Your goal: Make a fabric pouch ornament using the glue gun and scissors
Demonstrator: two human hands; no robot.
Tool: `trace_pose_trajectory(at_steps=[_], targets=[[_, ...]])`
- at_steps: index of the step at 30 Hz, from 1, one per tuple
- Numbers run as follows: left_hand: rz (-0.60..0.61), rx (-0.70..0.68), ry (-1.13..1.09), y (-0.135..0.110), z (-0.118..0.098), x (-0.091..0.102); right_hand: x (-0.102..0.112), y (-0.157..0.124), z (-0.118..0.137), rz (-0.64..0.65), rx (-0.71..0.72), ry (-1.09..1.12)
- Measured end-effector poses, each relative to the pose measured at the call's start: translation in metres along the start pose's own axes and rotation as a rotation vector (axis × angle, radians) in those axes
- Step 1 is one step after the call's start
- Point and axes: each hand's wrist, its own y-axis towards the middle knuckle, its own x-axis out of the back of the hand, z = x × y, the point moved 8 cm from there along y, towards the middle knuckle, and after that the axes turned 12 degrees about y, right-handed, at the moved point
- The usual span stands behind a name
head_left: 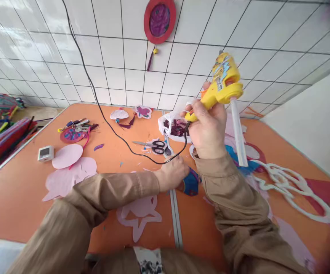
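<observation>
My right hand (209, 127) is raised above the table, wrapped round the handle of a yellow hot glue gun (225, 74). The gun's nozzle points up, and a long translucent glue stick (238, 133) hangs down from its back end. Low over the table, my left hand (174, 172) is closed, with its fingers curled against a blue patterned piece (191, 183), partly hidden under the hand. The gun's black cord (119, 139) runs across my left hand. Just beyond lie scissors (155, 146) with black handles.
A white bag of dark red scraps (179, 127) stands near the tiled wall. Pink cut-outs (68, 156) and a small white timer (45, 153) lie left. Whitish looped strips (293, 186) spread over the right side. A red round ornament (148, 32) hangs on the wall.
</observation>
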Motion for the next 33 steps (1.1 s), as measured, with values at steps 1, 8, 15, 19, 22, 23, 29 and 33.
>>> trace_pose_trajectory(at_steps=[1,8,15,19,22,23,29,33], targets=[[0.002,0.0,-0.001,0.002,0.0,0.0,0.001,0.0,-0.001,-0.002,-0.004,-0.016],[-0.011,0.035,-0.057,-0.012,-0.007,0.018,0.003,-0.001,0.0,0.013,0.011,-0.089],[0.059,-0.093,-0.957,-0.093,0.007,0.071,0.001,-0.004,0.005,-0.019,-0.028,-0.068],[0.137,-0.071,-1.589,-0.134,0.041,0.056,0.0,-0.005,0.006,-0.078,-0.035,0.078],[0.127,0.224,-1.251,-0.15,0.075,0.006,-0.003,-0.006,0.007,-0.099,-0.045,0.093],[0.139,0.335,-1.073,-0.155,0.086,-0.011,-0.005,-0.006,0.007,-0.099,-0.053,0.085],[0.161,0.444,-0.724,-0.16,0.092,-0.047,-0.018,-0.013,0.006,-0.047,-0.08,0.016],[0.127,0.475,-0.624,-0.161,0.089,-0.045,-0.018,-0.015,0.004,-0.073,-0.073,0.031]])
